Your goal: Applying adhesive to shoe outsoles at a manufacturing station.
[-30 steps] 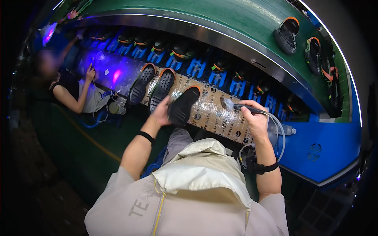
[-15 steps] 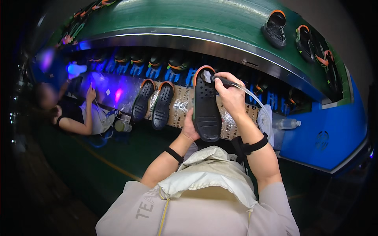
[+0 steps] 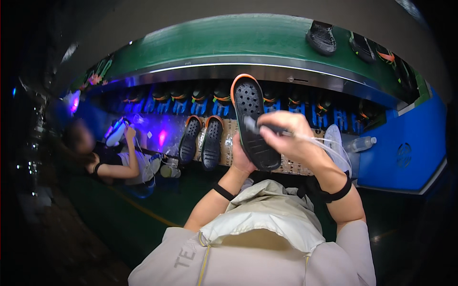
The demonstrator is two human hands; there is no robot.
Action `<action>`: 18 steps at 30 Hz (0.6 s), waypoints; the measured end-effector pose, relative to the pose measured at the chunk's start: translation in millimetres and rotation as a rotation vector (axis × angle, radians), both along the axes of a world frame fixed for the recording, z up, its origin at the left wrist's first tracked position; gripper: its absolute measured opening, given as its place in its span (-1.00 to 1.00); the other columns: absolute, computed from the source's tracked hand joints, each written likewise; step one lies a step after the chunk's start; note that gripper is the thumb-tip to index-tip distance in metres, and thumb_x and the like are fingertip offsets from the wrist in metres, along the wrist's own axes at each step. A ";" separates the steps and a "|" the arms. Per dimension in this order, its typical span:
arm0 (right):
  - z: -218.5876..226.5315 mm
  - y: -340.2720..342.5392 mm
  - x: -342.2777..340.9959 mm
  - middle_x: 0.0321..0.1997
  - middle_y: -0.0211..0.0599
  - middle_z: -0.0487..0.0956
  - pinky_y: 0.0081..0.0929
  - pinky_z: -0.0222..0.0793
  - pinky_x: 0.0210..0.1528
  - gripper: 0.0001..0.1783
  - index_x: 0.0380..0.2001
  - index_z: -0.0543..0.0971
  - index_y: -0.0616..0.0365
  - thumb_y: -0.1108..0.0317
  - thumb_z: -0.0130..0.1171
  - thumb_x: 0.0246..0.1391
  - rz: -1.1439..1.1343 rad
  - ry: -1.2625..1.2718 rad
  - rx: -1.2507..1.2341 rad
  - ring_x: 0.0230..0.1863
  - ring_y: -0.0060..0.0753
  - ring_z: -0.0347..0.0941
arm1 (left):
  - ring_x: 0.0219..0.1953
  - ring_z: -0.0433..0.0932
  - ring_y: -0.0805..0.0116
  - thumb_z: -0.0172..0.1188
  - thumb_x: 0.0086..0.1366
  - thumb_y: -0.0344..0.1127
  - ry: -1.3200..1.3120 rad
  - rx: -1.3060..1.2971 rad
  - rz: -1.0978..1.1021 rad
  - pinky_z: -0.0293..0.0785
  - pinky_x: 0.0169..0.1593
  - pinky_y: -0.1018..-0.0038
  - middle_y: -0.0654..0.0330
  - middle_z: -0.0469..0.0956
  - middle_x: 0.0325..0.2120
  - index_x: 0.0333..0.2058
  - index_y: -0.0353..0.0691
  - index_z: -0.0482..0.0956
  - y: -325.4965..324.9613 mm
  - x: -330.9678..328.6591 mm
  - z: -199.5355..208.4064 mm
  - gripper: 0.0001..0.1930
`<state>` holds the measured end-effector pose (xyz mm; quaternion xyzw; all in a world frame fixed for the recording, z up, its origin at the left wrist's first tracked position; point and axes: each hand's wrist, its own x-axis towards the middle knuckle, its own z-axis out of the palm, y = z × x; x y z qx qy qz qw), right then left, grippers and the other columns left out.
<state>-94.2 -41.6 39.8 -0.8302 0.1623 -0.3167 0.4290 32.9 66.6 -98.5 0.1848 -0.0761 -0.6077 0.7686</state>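
Note:
My left hand [image 3: 243, 156] grips the left edge of a black shoe sole [image 3: 248, 97] with an orange rim at its top end. The sole is tilted up, its inner side facing me, with round hollows in the upper part and curved grooves below. In my right hand [image 3: 293, 136] is a dark-handled brush with a pale, blurred head [image 3: 249, 124]. That head is at the middle of the sole. A clear tube [image 3: 329, 144] runs from the brush past my right wrist. Two similar soles [image 3: 190, 140] lie side by side to the left.
Cardboard [image 3: 229, 136] covers the bench. Behind it, shoe uppers [image 3: 222, 93] stand in a row on blue supports, below a green conveyor [image 3: 214, 40] carrying black soles [image 3: 321, 38]. A clear bottle [image 3: 361, 144] lies beside a blue housing [image 3: 400, 152]. A co-worker [image 3: 117, 164] works at left.
My right hand has brought the brush down from the sole's top end to its middle. The view has shifted, so the bench and the two resting soles appear further right and lower.

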 end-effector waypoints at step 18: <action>10.6 -12.0 13.4 -0.37 -0.39 0.61 -0.23 0.36 -0.11 -0.63 -0.08 0.74 -0.05 0.41 0.47 -0.03 0.122 -0.206 -0.432 -0.22 -0.17 0.52 | 0.22 0.59 0.07 -0.22 0.43 0.36 0.030 -0.018 0.012 0.55 0.29 0.10 0.02 0.55 0.23 0.38 -0.10 0.37 8.3 -15.0 43.8 -0.21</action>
